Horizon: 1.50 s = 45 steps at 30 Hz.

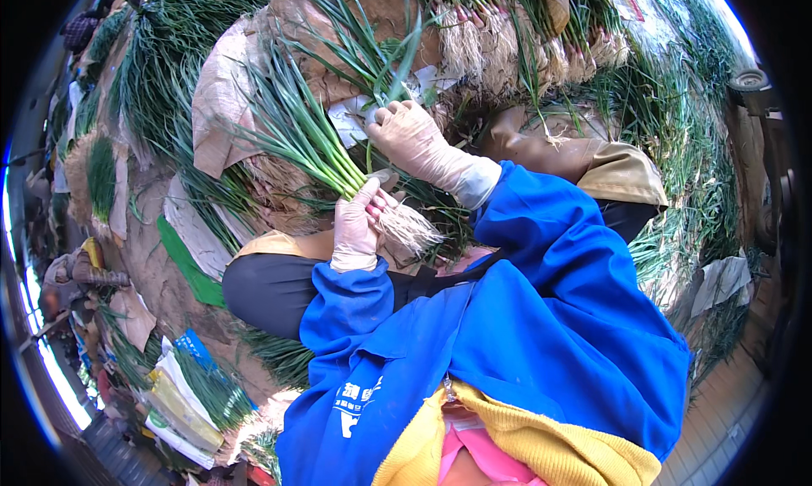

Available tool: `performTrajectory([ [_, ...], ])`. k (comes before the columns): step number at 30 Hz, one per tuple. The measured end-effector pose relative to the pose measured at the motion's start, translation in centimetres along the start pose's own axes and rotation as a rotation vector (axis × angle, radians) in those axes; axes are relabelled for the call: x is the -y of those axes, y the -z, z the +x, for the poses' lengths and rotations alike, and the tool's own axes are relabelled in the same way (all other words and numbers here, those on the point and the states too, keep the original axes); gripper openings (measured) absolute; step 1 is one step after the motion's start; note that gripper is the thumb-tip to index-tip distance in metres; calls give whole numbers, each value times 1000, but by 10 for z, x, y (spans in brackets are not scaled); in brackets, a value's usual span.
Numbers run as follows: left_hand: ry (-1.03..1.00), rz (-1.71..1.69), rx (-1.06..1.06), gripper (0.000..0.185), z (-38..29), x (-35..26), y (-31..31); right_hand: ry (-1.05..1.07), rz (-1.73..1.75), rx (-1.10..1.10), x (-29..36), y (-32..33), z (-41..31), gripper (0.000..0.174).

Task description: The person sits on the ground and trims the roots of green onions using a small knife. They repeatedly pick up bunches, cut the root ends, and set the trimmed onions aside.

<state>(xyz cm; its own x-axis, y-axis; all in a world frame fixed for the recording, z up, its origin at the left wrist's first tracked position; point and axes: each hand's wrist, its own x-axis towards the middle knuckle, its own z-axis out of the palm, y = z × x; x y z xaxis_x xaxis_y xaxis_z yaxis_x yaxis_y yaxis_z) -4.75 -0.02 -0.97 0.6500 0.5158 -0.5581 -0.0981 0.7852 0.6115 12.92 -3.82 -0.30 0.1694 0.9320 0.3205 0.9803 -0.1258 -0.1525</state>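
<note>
My left hand (pixel 357 228), in a pale thin glove, grips a bunch of green onions (pixel 323 150) low on the stems. Their leaves fan out to the upper left. Pinkish bulbs (pixel 382 208) and a tuft of whitish roots (pixel 412 229) stick out to the right of the fist. My right hand (pixel 409 137), gloved alike, is curled above and right of the bunch, closed around green leaf blades (pixel 401 83) that rise past its knuckles. A single stalk shows between both hands. Its fingertips are partly hidden.
Root-on onion bundles (pixel 482 35) lie beyond my right hand. Tan sacking (pixel 222 99) covers more bundles at left. Onion heaps (pixel 171 48) stand at upper left, and loose leaves (pixel 672 156) spread at right. Another person (pixel 76 273) is at far left. My folded legs (pixel 273 289) flank the work.
</note>
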Motion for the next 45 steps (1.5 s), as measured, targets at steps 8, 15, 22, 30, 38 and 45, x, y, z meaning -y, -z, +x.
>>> performTrajectory([
  [8,-31,-377,271,24,-9,-7,14,-424,-116,-579,-104,49,-26,10],
  [15,-118,-357,225,22,20,-3,46,-724,22,332,-126,-10,-156,38],
  [22,113,-256,16,36,34,17,56,-899,1003,669,-36,-44,-123,33],
  [30,167,-110,26,7,34,23,62,-486,1262,640,2,34,-81,38],
  [38,207,-186,195,31,26,14,48,-356,887,465,24,12,-88,20],
  [45,142,-453,119,15,20,14,40,-806,1091,846,-23,8,-98,48],
])
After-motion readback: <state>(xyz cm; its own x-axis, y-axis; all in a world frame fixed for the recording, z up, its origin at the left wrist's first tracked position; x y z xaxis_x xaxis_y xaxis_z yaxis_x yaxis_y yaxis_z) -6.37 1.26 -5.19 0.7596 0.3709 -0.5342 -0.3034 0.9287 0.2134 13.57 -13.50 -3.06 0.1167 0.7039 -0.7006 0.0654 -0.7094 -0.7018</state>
